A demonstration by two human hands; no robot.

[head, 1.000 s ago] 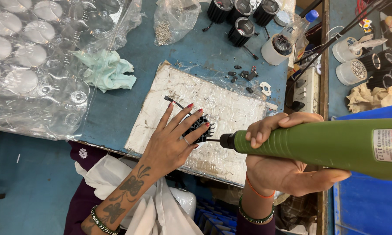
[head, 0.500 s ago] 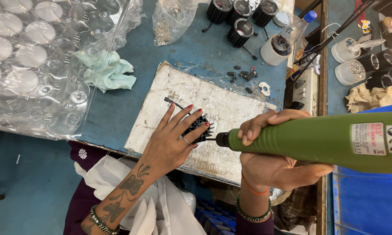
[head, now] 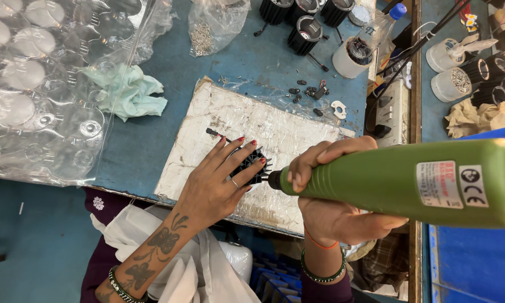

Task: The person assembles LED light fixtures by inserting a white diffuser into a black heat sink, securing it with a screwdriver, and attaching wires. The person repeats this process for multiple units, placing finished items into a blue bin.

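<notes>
Plastic trays (head: 33,90): lying at the far left of the blue table (head: 151,151), clear and stacked.
Green cloth (head: 126,92): sitting crumpled just right of the trays.
White board (head: 263,134): lying mid-table, scuffed and wrapped in film.
Left hand (head: 216,182): pressing flat, fingers spread wide, pinning a black finned part (head: 251,163) onto the board.
Black finned part: sitting near the board's middle, half hidden under the fingers.
Right hand (head: 333,191): wrapping its fingers tightly around a green power driver (head: 409,182), whose tip is meeting the part.
Black housings (head: 303,19): standing at the far edge.
</notes>
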